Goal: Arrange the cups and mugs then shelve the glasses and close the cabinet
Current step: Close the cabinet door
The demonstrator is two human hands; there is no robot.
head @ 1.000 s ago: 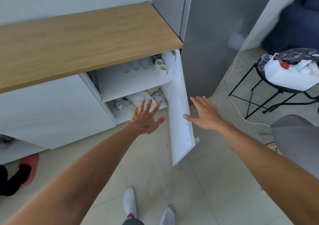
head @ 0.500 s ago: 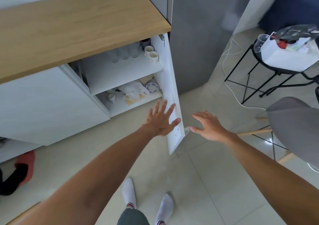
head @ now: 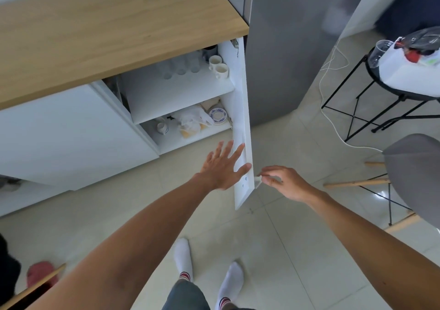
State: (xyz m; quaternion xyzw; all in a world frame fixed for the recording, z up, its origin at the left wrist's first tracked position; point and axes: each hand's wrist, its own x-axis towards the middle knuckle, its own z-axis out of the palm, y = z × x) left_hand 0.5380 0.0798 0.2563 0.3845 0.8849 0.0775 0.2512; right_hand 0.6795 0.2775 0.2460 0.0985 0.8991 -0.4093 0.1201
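Note:
The white cabinet door [head: 242, 109] stands wide open, edge-on to me. My left hand [head: 221, 167] is spread flat in front of the door's inner face, holding nothing. My right hand [head: 283, 182] pinches the small white door handle [head: 257, 181] on the outer side. On the upper shelf [head: 181, 95] stand several clear glasses [head: 181, 65] and two white mugs [head: 218, 67] at the right. The lower shelf holds a small cup [head: 162, 127], a plastic bag [head: 192, 120] and a blue-patterned saucer [head: 217, 115].
A wooden countertop [head: 107, 28] tops the cabinet and a grey fridge [head: 290, 43] stands right of the door. A black wire side table [head: 392, 90] with a white container, a white cable [head: 333, 119] on the floor and a grey chair [head: 414, 176] are at the right. My socked feet [head: 207, 262] stand on pale tiles.
My right hand has closed its fingers on the door handle. My left hand has come nearer to the door's inner face. The view has shifted so the cabinet sits higher.

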